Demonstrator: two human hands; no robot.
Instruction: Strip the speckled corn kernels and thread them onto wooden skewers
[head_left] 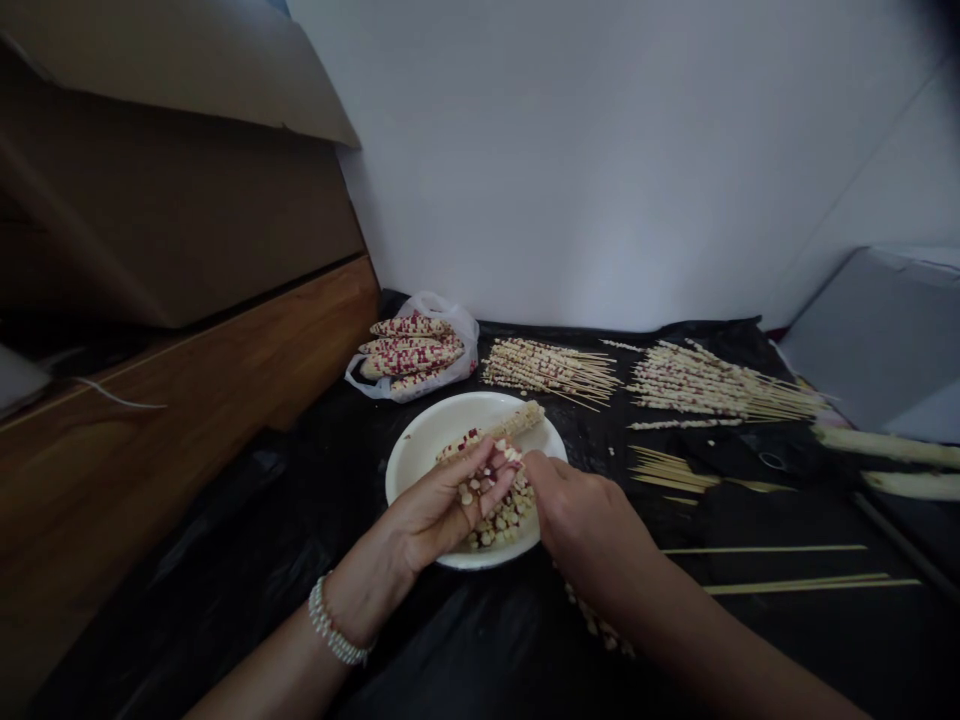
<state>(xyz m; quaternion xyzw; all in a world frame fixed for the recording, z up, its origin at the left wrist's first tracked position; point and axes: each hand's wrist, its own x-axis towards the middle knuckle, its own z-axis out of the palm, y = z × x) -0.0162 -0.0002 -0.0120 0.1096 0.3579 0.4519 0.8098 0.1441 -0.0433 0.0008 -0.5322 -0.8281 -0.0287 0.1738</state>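
My left hand point(442, 505) grips a partly stripped corn cob point(502, 425) with red and white kernels, holding it over a white plate point(427, 445). My right hand point(581, 515) has its fingertips against the kernels near my left fingers. I cannot tell whether those fingertips pinch anything. Loose pale corn kernels point(499, 515) lie in the plate under my hands. More kernels point(596, 620) are scattered on the black sheet, partly hidden by my right forearm. A beaded bracelet point(334, 622) circles my left wrist.
Beyond the plate, a plastic bag point(450, 325) holds several red-and-white corn cobs. Bundles of kernel-threaded wooden skewers point(551, 368) lie on the black plastic sheet point(225, 560), with bare skewers point(795, 585) and pale stripped cobs point(889, 447) to the right. A wooden board point(180, 400) and cardboard box point(165, 200) border the left.
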